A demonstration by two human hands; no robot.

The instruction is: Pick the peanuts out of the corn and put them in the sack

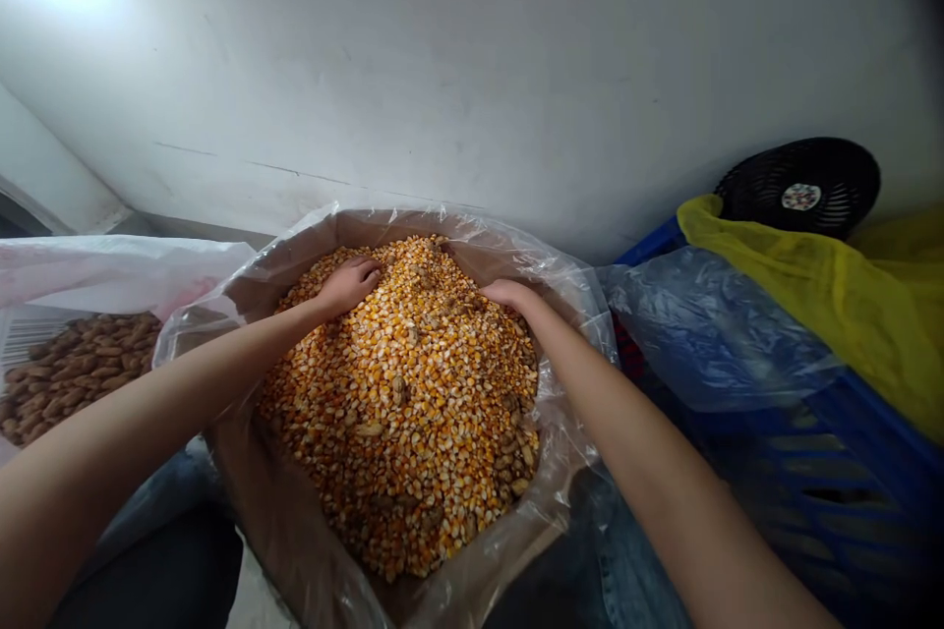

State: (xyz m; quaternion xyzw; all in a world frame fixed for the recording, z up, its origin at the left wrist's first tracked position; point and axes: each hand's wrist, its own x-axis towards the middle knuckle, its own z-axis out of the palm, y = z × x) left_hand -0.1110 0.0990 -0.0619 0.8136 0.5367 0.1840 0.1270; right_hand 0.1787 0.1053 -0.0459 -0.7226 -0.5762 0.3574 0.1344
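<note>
Dried corn kernels (435, 383) fill a large sack (272, 501) lined with clear plastic (560, 501). Several unshelled peanuts (399, 390) lie scattered among the kernels, with more of them gathered at the right side. On the upper left of the heap rests my left hand (351, 285), palm down and open, its fingers lying over the corn. My right hand (510, 294) reaches to the upper right edge of the heap, by the plastic liner. Most of its fingers are hidden, so its grip does not show.
Left of the corn stands a white bag (199, 265) of unshelled peanuts (88, 369). At the right are a blue plastic crate (818, 482), a clear plastic bag (708, 324), yellow mesh cloth (826, 285) and a black fan cover (803, 182). A pale wall (442, 69) rises behind the sack.
</note>
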